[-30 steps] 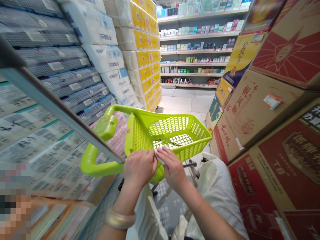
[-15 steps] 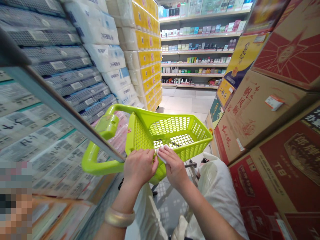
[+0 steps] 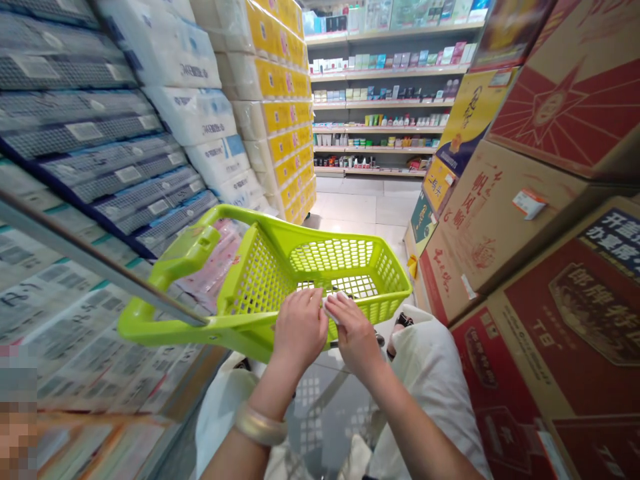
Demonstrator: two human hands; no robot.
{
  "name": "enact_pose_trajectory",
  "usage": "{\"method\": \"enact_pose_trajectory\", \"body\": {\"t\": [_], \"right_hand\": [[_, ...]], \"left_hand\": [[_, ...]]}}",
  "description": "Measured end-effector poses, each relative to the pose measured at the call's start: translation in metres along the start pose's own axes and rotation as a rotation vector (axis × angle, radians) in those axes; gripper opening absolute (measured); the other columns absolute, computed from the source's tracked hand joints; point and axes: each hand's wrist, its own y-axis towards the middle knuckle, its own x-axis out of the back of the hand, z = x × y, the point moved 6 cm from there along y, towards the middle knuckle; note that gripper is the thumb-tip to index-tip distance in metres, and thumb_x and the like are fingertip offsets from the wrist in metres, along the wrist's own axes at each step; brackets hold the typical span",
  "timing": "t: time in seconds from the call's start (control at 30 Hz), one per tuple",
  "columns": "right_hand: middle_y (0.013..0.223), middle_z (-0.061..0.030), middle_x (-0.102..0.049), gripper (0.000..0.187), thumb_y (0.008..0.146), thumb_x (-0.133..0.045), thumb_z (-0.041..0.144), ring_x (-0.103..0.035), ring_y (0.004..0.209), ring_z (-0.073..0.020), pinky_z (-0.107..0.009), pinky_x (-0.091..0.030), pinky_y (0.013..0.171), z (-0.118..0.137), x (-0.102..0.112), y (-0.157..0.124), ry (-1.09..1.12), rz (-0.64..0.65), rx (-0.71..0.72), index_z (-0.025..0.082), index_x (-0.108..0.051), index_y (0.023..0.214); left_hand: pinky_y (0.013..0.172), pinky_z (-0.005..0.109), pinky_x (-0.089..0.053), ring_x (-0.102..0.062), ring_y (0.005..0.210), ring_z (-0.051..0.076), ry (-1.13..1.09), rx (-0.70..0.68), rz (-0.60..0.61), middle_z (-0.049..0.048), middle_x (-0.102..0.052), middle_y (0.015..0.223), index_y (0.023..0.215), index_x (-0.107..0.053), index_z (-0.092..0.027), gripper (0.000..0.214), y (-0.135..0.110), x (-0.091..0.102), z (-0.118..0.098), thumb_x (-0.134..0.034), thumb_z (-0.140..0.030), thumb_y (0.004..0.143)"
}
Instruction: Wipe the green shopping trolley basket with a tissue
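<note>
A bright green plastic shopping cart (image 3: 345, 257) with a lattice basket stands sideways before me, its handle at the left. My left hand (image 3: 301, 328) is curled over the near rim of the basket, thumb on the outer side, a gold-coloured bangle (image 3: 261, 425) on its wrist. Just to its right, my right hand (image 3: 354, 333) presses a small white tissue (image 3: 330, 305) on the same rim with bent fingers. Most of the tissue is hidden under the fingers. The basket shows only its lattice floor inside.
Stacked packs of paper (image 3: 200, 120) and yellow-fronted packs (image 3: 283, 117) rise on the left. Cardboard cartons (image 3: 505, 220) are piled close on the right. Shelves of small goods (image 3: 385, 100) stand at the back. A metal pole (image 3: 100, 260) crosses the left side.
Both hands have shifted right along the near rim, away from the handle, and the right hand still has the tissue. The cart and surroundings appear further left in view.
</note>
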Motion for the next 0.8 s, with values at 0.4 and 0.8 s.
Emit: {"method": "enact_pose_trajectory", "body": {"t": [0.4,0.8], "right_hand": [[0.133,-0.006,-0.064,0.056,0.086,-0.041,0.004,-0.049,0.135,-0.0223,-0.05,-0.04,0.114,0.009,-0.008,-0.013,-0.03,-0.041,0.045,0.025,-0.058,0.134],[0.13,-0.0066,-0.066,0.057,0.084,-0.039,0.001,-0.051,0.133,-0.0219,-0.05,-0.042,0.113,-0.013,0.015,-0.017,-0.131,-0.131,-0.018,0.023,-0.061,0.131]], "left_hand": [[0.08,0.039,-0.039,-0.064,0.09,0.024,0.085,0.052,0.088,0.0085,-0.074,0.093,0.105,-0.07,-0.02,0.031,-0.013,-0.015,0.005,-0.04,-0.02,0.095],[0.083,0.04,-0.039,-0.064,0.092,0.025,0.023,0.054,0.026,0.0079,-0.074,0.095,0.108,-0.07,-0.02,0.03,-0.016,-0.019,0.006,-0.043,-0.018,0.094]]}}
